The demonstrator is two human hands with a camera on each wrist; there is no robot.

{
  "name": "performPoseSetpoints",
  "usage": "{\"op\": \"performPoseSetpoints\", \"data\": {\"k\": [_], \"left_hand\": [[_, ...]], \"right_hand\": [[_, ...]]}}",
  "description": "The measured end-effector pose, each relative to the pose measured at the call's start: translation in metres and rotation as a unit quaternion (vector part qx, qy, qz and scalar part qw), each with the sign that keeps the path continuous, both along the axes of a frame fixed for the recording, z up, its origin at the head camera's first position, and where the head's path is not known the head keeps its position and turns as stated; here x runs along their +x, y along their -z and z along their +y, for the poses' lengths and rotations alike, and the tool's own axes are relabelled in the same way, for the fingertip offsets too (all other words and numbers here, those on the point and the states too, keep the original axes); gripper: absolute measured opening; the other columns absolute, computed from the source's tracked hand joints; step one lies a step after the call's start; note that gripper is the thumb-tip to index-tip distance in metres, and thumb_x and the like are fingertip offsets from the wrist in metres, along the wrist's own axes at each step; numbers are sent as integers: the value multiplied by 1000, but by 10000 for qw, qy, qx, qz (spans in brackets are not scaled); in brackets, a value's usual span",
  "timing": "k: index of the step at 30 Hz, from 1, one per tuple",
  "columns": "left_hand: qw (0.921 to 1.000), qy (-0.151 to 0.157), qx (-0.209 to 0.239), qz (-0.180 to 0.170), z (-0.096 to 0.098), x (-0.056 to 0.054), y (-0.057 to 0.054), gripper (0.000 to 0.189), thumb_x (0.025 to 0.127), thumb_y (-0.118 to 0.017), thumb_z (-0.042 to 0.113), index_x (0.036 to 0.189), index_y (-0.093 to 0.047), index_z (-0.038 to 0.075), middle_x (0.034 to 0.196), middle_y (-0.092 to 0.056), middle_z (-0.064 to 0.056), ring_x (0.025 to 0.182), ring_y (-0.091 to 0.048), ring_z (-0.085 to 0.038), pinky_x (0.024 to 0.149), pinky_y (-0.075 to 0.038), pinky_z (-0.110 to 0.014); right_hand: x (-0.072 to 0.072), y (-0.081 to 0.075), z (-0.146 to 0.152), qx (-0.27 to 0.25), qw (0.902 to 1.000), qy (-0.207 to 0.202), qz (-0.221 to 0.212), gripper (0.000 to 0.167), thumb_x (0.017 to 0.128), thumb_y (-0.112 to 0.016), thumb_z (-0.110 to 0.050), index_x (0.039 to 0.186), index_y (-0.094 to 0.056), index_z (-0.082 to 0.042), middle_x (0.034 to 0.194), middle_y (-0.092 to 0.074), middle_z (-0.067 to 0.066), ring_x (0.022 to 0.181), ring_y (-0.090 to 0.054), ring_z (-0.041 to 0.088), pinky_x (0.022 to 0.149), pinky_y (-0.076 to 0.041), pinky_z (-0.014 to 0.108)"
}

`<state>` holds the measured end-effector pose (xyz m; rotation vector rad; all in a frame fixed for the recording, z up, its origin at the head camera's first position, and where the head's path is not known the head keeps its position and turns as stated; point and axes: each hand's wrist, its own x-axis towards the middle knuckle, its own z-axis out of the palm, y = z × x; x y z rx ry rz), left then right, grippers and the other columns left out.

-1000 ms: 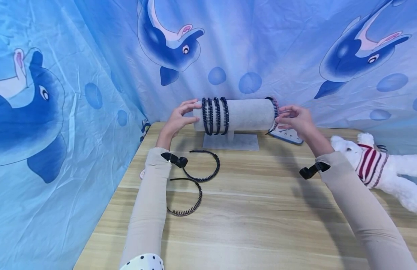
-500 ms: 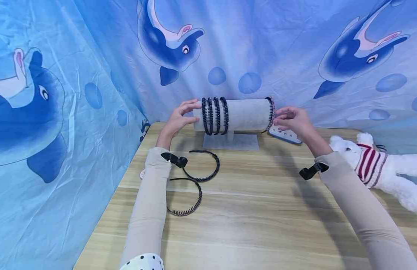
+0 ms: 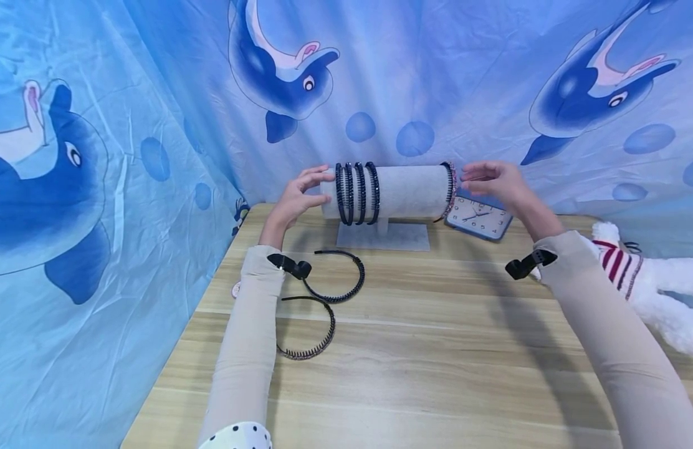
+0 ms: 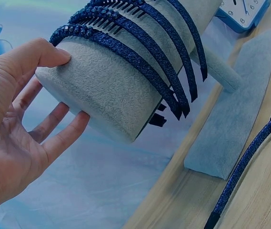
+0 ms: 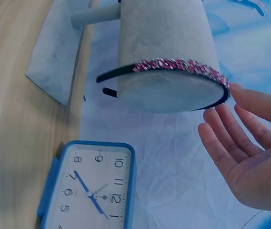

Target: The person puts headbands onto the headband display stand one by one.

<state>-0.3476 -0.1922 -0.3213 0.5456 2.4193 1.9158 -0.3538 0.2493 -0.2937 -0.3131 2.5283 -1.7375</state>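
A grey velvet headband display stand (image 3: 414,193) lies as a horizontal roll on a flat base. My left hand (image 3: 293,199) holds the roll's left end, thumb on its surface and fingertips at the end edge in the left wrist view. Several dark, toothed headbands (image 3: 376,193) sit around the roll near that hand. At the right end, a headband with pink sparkle (image 5: 173,64) hugs the roll close to its rim. Beside it is my right hand (image 3: 500,184), fingers extended and holding nothing. In the right wrist view its fingertips overlap the headband's edge.
Two more toothed headbands lie on the wooden table, an upper dark one (image 3: 362,274) and a lower one (image 3: 333,324). A blue-framed clock (image 3: 481,218) is behind the right hand. A white plush bear (image 3: 672,274) lies at right. A dolphin-print curtain (image 3: 414,75) backs the table.
The right hand pushed the pink headband slightly left onto the roll, let go and moved off to the right, uncovering more of the clock. The left hand stayed still.
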Motion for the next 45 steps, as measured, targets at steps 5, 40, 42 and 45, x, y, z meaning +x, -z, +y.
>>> {"op": "performPoseSetpoints", "data": {"k": [5, 40, 42, 45], "left_hand": [[10000, 8, -10, -33, 0, 1, -1, 50, 87, -72, -4, 136, -60, 0, 162, -38, -2, 146, -39, -30, 113, -49, -44], [9999, -57, 45, 85, -2, -14, 13, 50, 87, -72, -4, 136, -61, 0, 162, -38, 0, 145, -41, -30, 110, -51, -40], [9998, -99, 66, 141, -3, -19, 18, 49, 87, -73, -3, 135, -62, 3, 161, -40, 3, 144, -42, -27, 110, -52, -41], [9997, -135, 35, 205, -3, -22, 21, 48, 87, -74, -2, 134, -64, 5, 159, -42, 5, 143, -43, -26, 110, -52, -42]], "right_hand": [[-6, -10, 0, 615, 9979, -142, -123, 59, 95, -72, -16, 148, -49, -6, 140, -65, 3, 107, -65, -1, 96, -57, 19], [-17, -28, -26, 2305, 9695, -794, 269, 64, 93, -76, -24, 151, -50, -13, 161, -40, 19, 151, -31, 43, 123, -29, 61], [-18, -29, -28, 2337, 9682, -838, 310, 62, 93, -76, -23, 150, -51, -12, 160, -41, 19, 151, -31, 43, 124, -29, 60], [-19, -29, -31, 2418, 9650, -921, 419, 61, 93, -76, -22, 148, -53, -11, 157, -46, 18, 151, -31, 40, 125, -27, 58]]}}
